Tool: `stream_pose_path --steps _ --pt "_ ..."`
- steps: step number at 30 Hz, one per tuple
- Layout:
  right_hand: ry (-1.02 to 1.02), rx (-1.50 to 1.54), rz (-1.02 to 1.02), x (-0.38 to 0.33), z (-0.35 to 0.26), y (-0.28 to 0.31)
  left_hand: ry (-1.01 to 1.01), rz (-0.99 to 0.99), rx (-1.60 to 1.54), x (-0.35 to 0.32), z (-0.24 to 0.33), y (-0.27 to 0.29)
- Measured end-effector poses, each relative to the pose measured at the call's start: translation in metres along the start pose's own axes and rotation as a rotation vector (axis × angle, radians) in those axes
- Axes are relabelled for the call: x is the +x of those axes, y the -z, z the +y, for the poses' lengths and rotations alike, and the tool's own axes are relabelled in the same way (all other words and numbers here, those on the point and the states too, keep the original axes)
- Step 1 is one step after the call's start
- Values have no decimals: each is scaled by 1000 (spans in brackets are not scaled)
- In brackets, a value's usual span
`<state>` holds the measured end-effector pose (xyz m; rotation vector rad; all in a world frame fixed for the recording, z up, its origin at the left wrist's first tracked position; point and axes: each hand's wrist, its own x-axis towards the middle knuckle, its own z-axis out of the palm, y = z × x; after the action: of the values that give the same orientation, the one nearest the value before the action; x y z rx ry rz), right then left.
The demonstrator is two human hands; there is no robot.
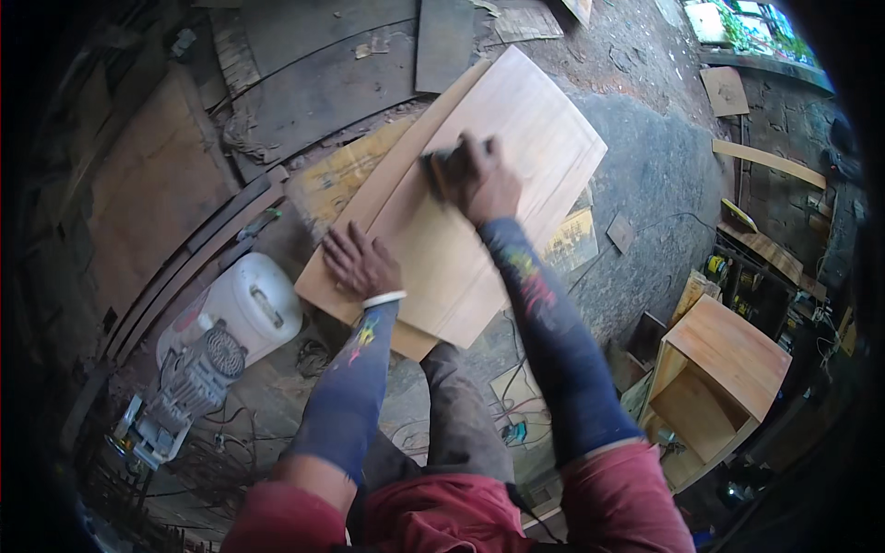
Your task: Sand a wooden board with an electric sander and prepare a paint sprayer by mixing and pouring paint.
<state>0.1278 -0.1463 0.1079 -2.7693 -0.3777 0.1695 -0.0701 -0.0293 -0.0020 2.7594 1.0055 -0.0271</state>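
A pale wooden panel (539, 115) lies at a slant in front of me, on top of a second board (324, 288) that shows along its left edge. My left hand (361, 263) rests flat with fingers spread at the near left side of the panels. Higher up the panel, my right hand (489, 189) is closed around a dark block, which looks like a sanding block (441, 175), pressed to the wood. Motion blurs this hand and the block, and the block's underside is hidden.
On the left stand a white plastic container (263, 295) and a grey electric motor (207, 364). An open wooden box (728, 364) sits at the right, near tools. Loose boards (323, 101) lie beyond the panel. Cables (226, 452) trail over the floor.
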Motion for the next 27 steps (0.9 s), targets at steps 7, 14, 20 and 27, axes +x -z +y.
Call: stream_pose_path --steps 7,14,20,27 --pt "-172 -125 83 134 105 37 -10 -48 -9 -5 18 -1" --pt "84 -35 -190 25 29 12 -22 -36 36 -3 1 4" --pt "-182 -196 81 212 125 60 -28 -48 0 2 28 7" --pt "420 75 7 8 -13 -31 -16 -81 60 2 17 16"
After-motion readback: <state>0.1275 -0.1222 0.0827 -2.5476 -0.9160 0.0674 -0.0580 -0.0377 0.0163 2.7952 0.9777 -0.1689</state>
